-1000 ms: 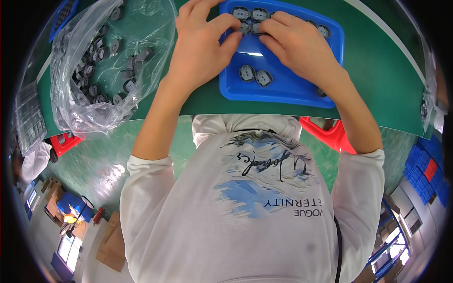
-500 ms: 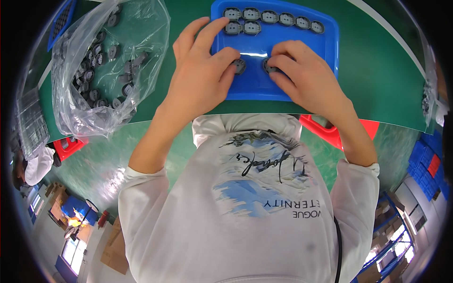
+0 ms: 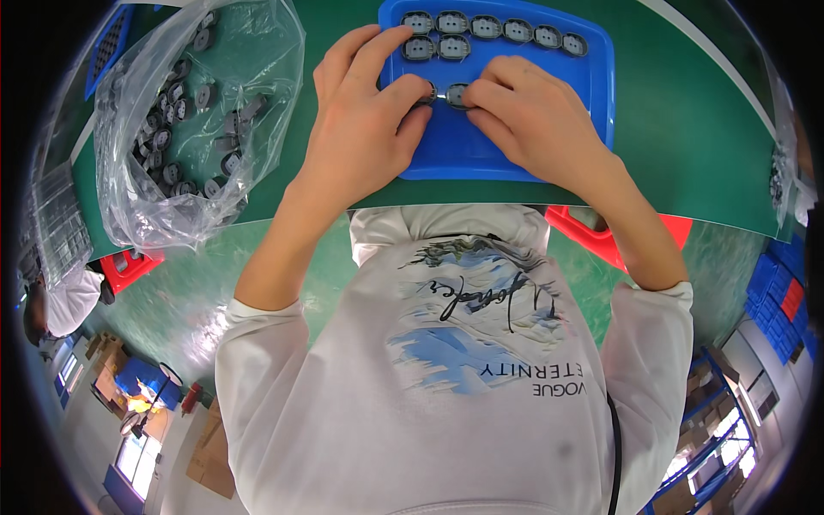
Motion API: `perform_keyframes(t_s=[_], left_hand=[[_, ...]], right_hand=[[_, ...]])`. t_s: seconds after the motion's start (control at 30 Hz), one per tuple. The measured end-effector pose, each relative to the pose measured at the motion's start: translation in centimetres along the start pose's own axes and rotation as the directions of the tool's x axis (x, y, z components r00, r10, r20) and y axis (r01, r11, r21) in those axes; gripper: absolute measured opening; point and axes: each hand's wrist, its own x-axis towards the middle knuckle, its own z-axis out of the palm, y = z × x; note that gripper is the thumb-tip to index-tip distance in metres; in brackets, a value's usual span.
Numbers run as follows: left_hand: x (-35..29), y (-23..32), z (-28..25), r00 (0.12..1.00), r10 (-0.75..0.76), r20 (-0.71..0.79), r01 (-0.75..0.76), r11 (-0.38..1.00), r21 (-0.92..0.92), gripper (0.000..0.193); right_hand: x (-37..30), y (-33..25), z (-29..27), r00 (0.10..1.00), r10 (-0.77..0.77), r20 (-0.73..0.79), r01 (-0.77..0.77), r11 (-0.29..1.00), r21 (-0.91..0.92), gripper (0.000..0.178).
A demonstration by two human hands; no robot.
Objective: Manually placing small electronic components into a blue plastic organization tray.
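Observation:
A shallow blue tray (image 3: 463, 156) lies on the green table before me. Along its far side runs a row of several small grey oval plastic parts (image 3: 486, 27), with two more parts (image 3: 436, 47) below the row's left end. My left hand (image 3: 360, 124) pinches a grey oval part (image 3: 428, 93) between thumb and index finger, its other fingers stretched over the tray's left rim. Close beside it, my right hand (image 3: 541, 116) grips another grey oval part (image 3: 455, 95) at the fingertips. A narrow gap separates the two held parts.
To the left, a clear plastic bag (image 3: 279, 137) holds many loose grey parts (image 3: 163, 137). A red stool (image 3: 592, 240) stands under the table edge. Another person (image 3: 73, 300) is at the far left. Blue crates (image 3: 772, 296) are stacked at the right.
My right hand has moved left and slightly away from me, bringing its part near the left one. My left hand has shifted a little farther from me with its part.

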Motion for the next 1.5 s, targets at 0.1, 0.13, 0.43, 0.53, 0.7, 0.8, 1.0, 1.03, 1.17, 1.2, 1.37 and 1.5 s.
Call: perform_keyframes(t_s=[0.1, 0.13, 0.43, 0.53, 0.7, 0.8, 1.0, 1.03, 1.17, 1.2, 1.37, 1.5], left_hand=[[0.0, -0.6, -0.1, 0.999, 0.032, 0.015, -0.031, 0.998, -0.063, 0.019], [0.0, -0.8, 0.0, 0.999, 0.03, 0.016, -0.029, 0.998, -0.063, 0.019], [0.7, -1.0, 0.4, 0.999, 0.002, -0.034, -0.003, 1.0, -0.028, 0.017], [0.8, -1.1, 0.4, 0.999, -0.006, -0.052, 0.006, 1.0, 0.0, 0.017], [0.9, -0.9, 0.6, 0.998, -0.018, -0.052, 0.019, 1.0, 0.016, 0.017], [0.8, -1.2, 0.9, 0.997, -0.025, -0.067, 0.023, 0.999, -0.036, 0.016], [1.0, -1.4, -1.8, 0.998, -0.033, -0.045, 0.029, 0.996, -0.084, 0.023], [0.7, -1.7, -3.3, 0.997, -0.032, -0.074, 0.03, 0.999, -0.024, 0.026], [-2.0, -3.9, -9.7, 0.958, -0.233, -0.165, 0.264, 0.944, 0.199, 0.023], [-2.9, -5.1, -10.4, 0.958, -0.235, -0.165, 0.266, 0.943, 0.199, 0.023], [-4.1, -6.7, -8.1, 0.876, -0.48, 0.053, 0.463, 0.866, 0.188, 0.028], [-4.2, -6.7, -8.2, 0.915, -0.394, -0.086, 0.402, 0.883, 0.243, 0.03]], right_hand=[[0.8, 0.4, 0.2, 0.998, -0.049, -0.048, 0.05, 0.999, 0.02, 0.012], [1.0, 0.5, 0.2, 0.995, -0.085, -0.054, 0.086, 0.996, 0.019, 0.012], [2.1, 1.2, 0.4, 0.989, -0.137, -0.055, 0.137, 0.991, 0.0, 0.013], [2.3, 1.3, 0.4, 0.988, -0.136, -0.069, 0.137, 0.99, 0.019, 0.012], [2.5, 0.9, -0.1, 0.987, -0.146, -0.072, 0.149, 0.989, 0.026, 0.012], [2.5, 1.0, -0.2, 0.986, -0.152, -0.073, 0.153, 0.988, 0.006, 0.012], [1.5, 1.9, -2.8, 0.992, -0.087, -0.095, 0.092, 0.995, 0.048, 0.021], [0.8, 2.2, -4.2, 0.993, -0.008, -0.12, 0.014, 0.999, 0.046, 0.025], [-2.8, 3.7, -9.1, 0.997, 0.021, 0.069, -0.019, 0.999, -0.025, 0.03], [-3.6, 3.2, -8.9, 0.983, 0.007, 0.182, 0.003, 0.999, -0.051, 0.029], [-4.2, 1.8, -6.9, 0.926, 0.066, 0.371, -0.02, 0.992, -0.125, 0.026], [-2.9, 2.0, -5.2, 0.988, -0.014, 0.154, 0.04, 0.985, -0.17, 0.025]])
